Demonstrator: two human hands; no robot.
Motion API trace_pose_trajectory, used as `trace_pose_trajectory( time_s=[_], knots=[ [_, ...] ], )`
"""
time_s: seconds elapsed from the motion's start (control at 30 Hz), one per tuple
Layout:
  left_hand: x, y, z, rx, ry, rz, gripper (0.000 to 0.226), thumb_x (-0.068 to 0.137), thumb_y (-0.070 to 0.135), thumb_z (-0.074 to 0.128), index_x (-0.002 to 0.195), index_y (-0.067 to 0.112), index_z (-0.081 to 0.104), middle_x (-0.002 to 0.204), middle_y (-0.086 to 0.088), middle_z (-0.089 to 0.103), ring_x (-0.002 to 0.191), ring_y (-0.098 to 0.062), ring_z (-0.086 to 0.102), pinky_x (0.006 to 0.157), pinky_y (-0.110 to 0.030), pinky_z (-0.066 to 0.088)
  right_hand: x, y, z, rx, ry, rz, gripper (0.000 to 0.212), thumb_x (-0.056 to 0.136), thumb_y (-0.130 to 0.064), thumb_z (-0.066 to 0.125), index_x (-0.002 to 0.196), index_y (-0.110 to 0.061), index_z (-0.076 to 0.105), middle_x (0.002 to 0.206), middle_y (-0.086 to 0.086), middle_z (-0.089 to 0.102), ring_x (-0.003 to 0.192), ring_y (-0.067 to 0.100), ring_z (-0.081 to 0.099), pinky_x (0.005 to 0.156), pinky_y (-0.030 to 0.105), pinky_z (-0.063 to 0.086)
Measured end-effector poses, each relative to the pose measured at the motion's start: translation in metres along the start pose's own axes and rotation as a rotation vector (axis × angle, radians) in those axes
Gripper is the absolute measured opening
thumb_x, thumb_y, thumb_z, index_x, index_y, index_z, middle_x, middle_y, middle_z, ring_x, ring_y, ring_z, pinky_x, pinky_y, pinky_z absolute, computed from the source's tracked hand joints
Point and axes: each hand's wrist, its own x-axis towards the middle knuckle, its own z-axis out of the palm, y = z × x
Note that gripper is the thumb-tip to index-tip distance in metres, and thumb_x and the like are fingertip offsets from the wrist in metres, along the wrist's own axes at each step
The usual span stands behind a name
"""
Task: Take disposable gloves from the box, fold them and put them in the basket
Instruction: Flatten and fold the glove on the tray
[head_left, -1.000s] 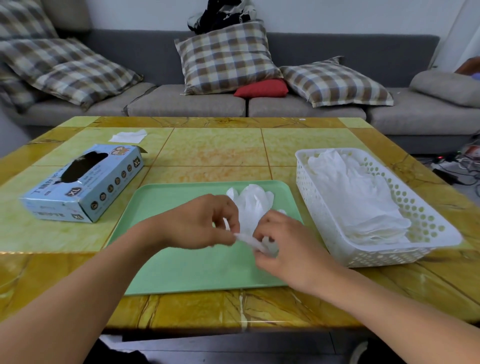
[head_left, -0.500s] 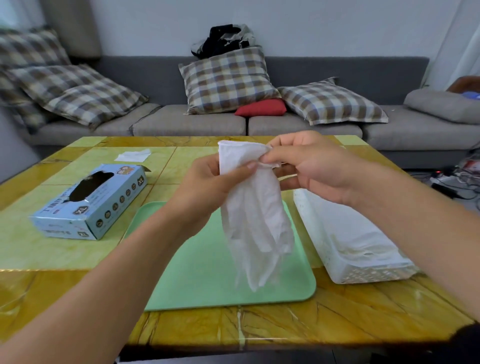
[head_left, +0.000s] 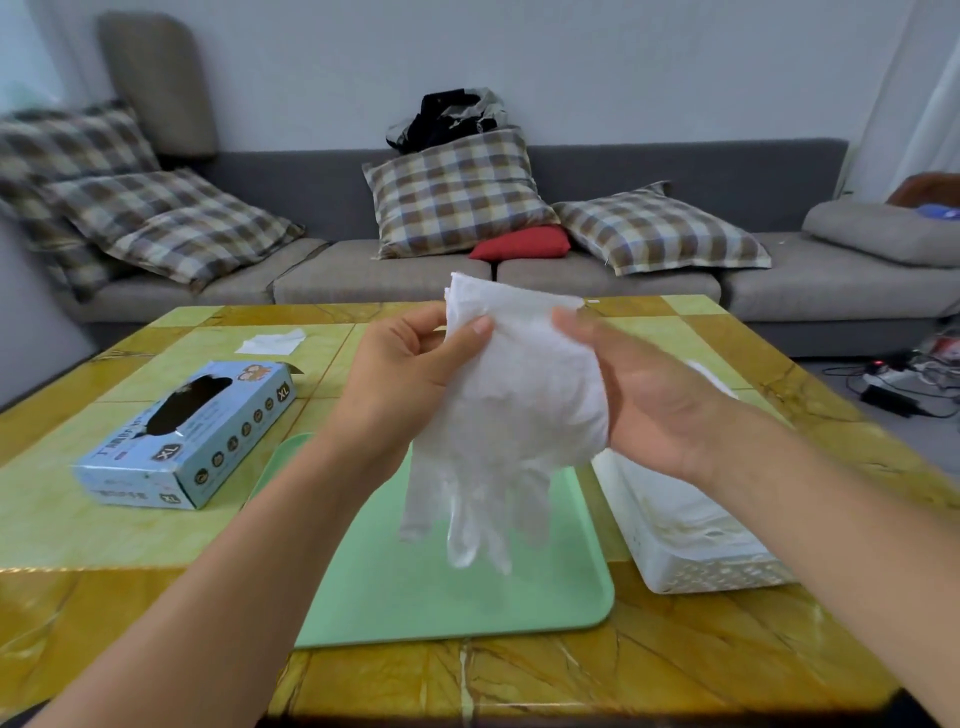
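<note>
My right forearm is covering the far part of the white basket (head_left: 691, 540), so I am seeing only its near end and some white gloves inside; how many are lying there I cannot tell. The glove (head_left: 511, 410) that I am holding is hiding most of my right fingers and also the middle of the green tray (head_left: 441, 597). The dark opening of the blue glove box (head_left: 192, 434) is showing nothing clear inside.

My left hand (head_left: 410, 371) is pinching the top left corner of the glove: the thumb is pressing on the front, and the other fingers are curling behind it. My right hand (head_left: 654, 395) is holding the right edge, with the thumb lying along the top of the cuff and the palm turning toward me; the fingers behind the glove I am not able to see.

The glove is hanging in the air between my two hands, cuff up, its thin fingers pointing down above the tray and not touching it. The box is lying on the yellow table (head_left: 104, 530) to the left of the tray, and the basket is standing just beside the tray on the right.
</note>
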Motion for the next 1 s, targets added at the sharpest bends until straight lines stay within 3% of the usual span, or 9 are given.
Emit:
trace_pose_trajectory(
  time_s=[0.1,0.23,0.37,0.43,0.53,0.63,0.83,1.0],
  knots=[
    [-0.003,-0.003,-0.003,-0.003,0.021,-0.003,0.013,0.096,0.014,0.064,0.103,0.012,0.075,0.093,-0.014,0.077,0.079,-0.024,0.074,0.071,-0.034,0.062,0.001,0.012,0.006,-0.121,-0.026,0.077,0.056,0.082,-0.031,0.071,0.129,0.000,0.065,0.124,0.015,0.071,0.120,0.032,0.065,0.105,0.045,0.049],
    [-0.003,-0.005,-0.009,-0.044,-0.051,-0.041,0.020,0.099,0.013,0.059,0.116,0.010,0.071,0.105,-0.015,0.076,0.090,-0.026,0.073,0.081,-0.037,0.061,0.008,0.010,0.006,-0.050,0.038,0.051,0.044,0.091,-0.021,0.068,0.130,-0.001,0.065,0.122,0.015,0.072,0.109,0.028,0.070,0.089,0.037,0.058],
    [-0.003,-0.004,-0.011,-0.143,-0.160,-0.096,0.027,0.099,0.018,0.057,0.122,0.011,0.068,0.113,-0.015,0.074,0.092,-0.025,0.072,0.077,-0.035,0.060,0.015,0.014,-0.003,-0.130,-0.042,0.190,0.065,0.080,-0.040,0.080,0.136,-0.012,0.063,0.133,0.013,0.066,0.128,0.033,0.059,0.114,0.051,0.041],
    [-0.002,-0.004,-0.012,-0.153,-0.173,-0.096,0.028,0.098,0.019,0.057,0.122,0.011,0.067,0.113,-0.014,0.074,0.092,-0.024,0.072,0.077,-0.035,0.060,0.017,0.020,-0.005,-0.123,-0.079,0.234,0.075,0.071,-0.044,0.083,0.137,-0.014,0.062,0.137,0.013,0.064,0.133,0.035,0.054,0.118,0.053,0.034],
    [0.001,-0.006,-0.016,-0.098,-0.154,-0.081,0.027,0.099,0.018,0.056,0.122,0.011,0.067,0.112,-0.015,0.074,0.094,-0.026,0.072,0.081,-0.035,0.060,0.020,0.020,-0.003,-0.119,-0.041,0.151,0.064,0.080,-0.038,0.079,0.135,-0.010,0.063,0.138,0.016,0.061,0.135,0.038,0.051,0.118,0.054,0.032],
    [0.002,-0.009,-0.020,-0.053,-0.116,-0.074,0.026,0.100,0.017,0.057,0.122,0.010,0.068,0.112,-0.013,0.074,0.098,-0.025,0.072,0.084,-0.033,0.060,0.022,0.014,-0.002,-0.130,0.076,-0.030,0.053,0.081,-0.027,0.074,0.128,-0.003,0.066,0.131,0.020,0.066,0.122,0.036,0.061,0.112,0.053,0.042],
    [-0.004,-0.017,-0.017,0.017,-0.227,-0.188,0.042,0.077,0.022,0.073,0.116,0.007,0.070,0.109,-0.013,0.076,0.099,-0.028,0.073,0.077,-0.031,0.059,0.014,0.003,-0.002,-0.165,0.073,-0.183,0.024,0.091,-0.014,0.067,0.112,-0.003,0.072,0.109,0.016,0.074,0.096,0.028,0.072,0.087,0.038,0.060],
    [-0.010,-0.018,-0.012,-0.084,-0.267,-0.222,0.031,0.084,0.020,0.067,0.111,0.005,0.071,0.107,-0.014,0.076,0.092,-0.023,0.074,0.072,-0.027,0.058,0.002,0.001,-0.013,-0.238,0.172,-0.102,0.032,0.090,-0.017,0.070,0.119,-0.005,0.072,0.118,0.017,0.073,0.116,0.039,0.066,0.104,0.056,0.049]
  ],
)
